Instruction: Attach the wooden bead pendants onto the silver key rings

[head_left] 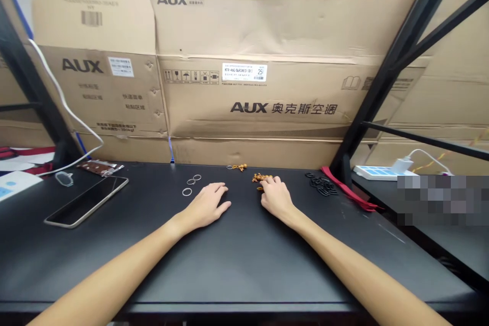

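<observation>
My left hand [208,205] rests palm down on the black table [214,270], fingers stretched out and thumb apart, with nothing in it. Just left of its fingertips lie several thin silver split rings [187,192]. My right hand [276,196] bends its fingers down onto a small cluster of golden figure charms [261,178]. Its fingertips appear closed on one charm, though the hand partly hides them. Farther back, between the two hands, a golden charm with a ring [240,167] lies near the cardboard.
At left are a phone [87,201], a clear-and-brown packet [100,167] and a white cable [61,86]. Black rings or clips [324,185] lie in a heap at right, beside a red strap [349,191]. Cardboard panels [267,30] stand behind; a black frame post [385,76] rises at right.
</observation>
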Demonstrator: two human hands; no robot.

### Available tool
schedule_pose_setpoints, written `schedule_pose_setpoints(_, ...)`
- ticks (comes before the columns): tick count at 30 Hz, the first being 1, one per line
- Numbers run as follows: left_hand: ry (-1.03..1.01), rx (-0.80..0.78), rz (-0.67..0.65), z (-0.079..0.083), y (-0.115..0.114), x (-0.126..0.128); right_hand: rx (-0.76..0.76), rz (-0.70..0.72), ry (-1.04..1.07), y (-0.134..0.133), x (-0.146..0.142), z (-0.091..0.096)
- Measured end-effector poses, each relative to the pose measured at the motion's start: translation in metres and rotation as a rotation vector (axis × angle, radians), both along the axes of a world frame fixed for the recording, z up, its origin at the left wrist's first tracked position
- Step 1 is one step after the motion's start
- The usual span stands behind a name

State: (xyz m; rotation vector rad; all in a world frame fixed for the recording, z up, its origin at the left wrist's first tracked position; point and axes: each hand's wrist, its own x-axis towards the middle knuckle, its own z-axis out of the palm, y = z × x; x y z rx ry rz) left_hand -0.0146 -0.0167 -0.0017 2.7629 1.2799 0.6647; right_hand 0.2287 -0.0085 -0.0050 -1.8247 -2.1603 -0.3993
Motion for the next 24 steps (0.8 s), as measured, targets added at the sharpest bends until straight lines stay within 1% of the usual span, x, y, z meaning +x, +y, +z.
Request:
schedule_pose_setpoints(2,0.01,-0.001,0.043,-0.002,0.001,0.0,-0.024,0.05,0.022,0.0,-0.001,-0.001)
schedule_pose_setpoints(3,0.009,-0.006,0.044,-0.002,0.002,-0.001,-0.029,0.084,0.046,-0.001,-0.003,-0.001)
schedule_pose_setpoints(5,-0.01,-0.019,-0.007,-0.003,0.003,-0.002,-0.03,0.171,0.107,-0.002,-0.007,-0.003)
schedule_pose_setpoints(9,-0.056,-0.047,-0.161,-0.002,0.003,-0.001,-0.005,0.367,0.219,-0.004,-0.013,-0.008)
schedule_pose_setpoints(12,-0.059,-0.04,-0.212,0.0,0.003,0.001,0.014,0.46,0.267,-0.005,-0.013,-0.011)
schedule_pose_setpoints(19,-0.078,-0.067,-0.211,0.004,0.002,0.002,0.008,0.548,0.306,-0.008,-0.015,-0.008)
schedule_pose_setpoints(24,-0.07,-0.078,-0.212,0.007,0.001,0.003,-0.001,0.56,0.3,-0.01,-0.018,-0.008)
